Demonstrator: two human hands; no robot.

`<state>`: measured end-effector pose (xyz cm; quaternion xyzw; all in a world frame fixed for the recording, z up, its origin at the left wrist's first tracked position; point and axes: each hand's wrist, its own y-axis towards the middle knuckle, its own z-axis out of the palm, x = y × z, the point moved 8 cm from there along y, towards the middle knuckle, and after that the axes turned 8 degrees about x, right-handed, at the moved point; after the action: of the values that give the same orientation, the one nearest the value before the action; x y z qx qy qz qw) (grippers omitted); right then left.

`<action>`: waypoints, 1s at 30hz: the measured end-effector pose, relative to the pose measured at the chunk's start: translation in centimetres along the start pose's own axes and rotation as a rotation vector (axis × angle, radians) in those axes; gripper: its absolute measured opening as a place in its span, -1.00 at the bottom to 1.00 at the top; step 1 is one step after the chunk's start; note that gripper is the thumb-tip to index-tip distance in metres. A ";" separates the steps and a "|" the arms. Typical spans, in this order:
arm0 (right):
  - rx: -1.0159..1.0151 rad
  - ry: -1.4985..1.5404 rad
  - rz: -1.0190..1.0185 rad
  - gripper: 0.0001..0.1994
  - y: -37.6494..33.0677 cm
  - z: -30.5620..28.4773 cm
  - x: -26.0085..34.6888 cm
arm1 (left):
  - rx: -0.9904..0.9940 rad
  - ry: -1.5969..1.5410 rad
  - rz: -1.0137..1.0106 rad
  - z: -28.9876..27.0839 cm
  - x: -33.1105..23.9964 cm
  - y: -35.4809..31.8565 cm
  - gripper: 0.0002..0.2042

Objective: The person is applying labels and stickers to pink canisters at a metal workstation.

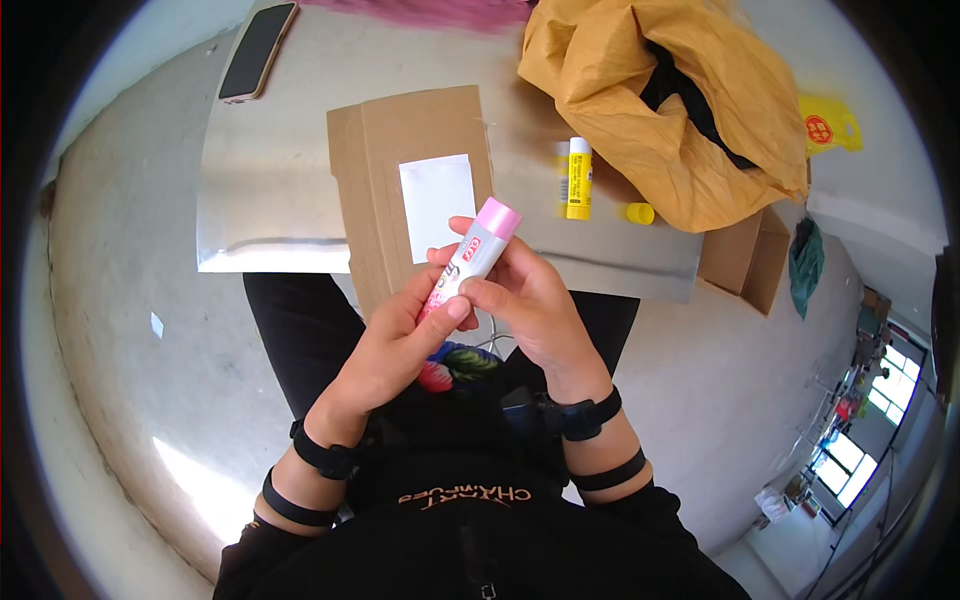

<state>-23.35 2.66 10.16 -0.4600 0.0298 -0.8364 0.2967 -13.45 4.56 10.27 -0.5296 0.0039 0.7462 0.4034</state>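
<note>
A pink-capped tube (468, 258) was gripped by the left hand (395, 335) and the right hand (535, 300) at the table's (275, 190) near edge. A phone (258, 52) was noted at the far left corner, cardboard (362, 170) between.

A: Hands?
B: My left hand (395, 335) grips the lower end of a white cylindrical tube with a pink cap (472, 255). My right hand (530, 295) holds it further up, thumb on its side. Tube tilted, pink end pointing away and right.
A: Surface?
B: Flat brown cardboard piece (370, 180) on a shiny silver metal tabletop (270, 200); white rectangular paper (432, 200) lies on the cardboard.
A: To the right?
B: Yellow cylindrical tube with a white end (579, 185), small round yellow cap (640, 213) near it, crumpled orange-tan bag (610, 80) beyond.
A: Far left?
B: Black-screened rectangular phone (259, 52).
</note>
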 end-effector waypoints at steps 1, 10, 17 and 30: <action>0.002 0.000 0.003 -0.44 0.0 -0.1 -0.1 | -0.002 -0.002 0.000 -0.1 0.1 -0.1 -0.65; -0.141 -0.110 -0.005 -0.56 0.8 -0.1 -0.8 | 0.043 -0.037 -0.055 0.0 1.3 0.1 -0.71; -0.266 -0.169 0.016 -0.62 1.4 -1.1 -1.6 | 0.016 -0.108 -0.052 -0.2 1.9 0.5 -0.56; -0.155 -0.187 0.092 -0.64 1.1 -0.7 -0.9 | 0.120 -0.229 -0.245 0.1 2.7 0.8 -0.63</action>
<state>-23.01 2.10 8.74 -0.5555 0.0876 -0.7705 0.3000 -14.29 5.64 7.84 -0.4123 -0.0622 0.7453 0.5203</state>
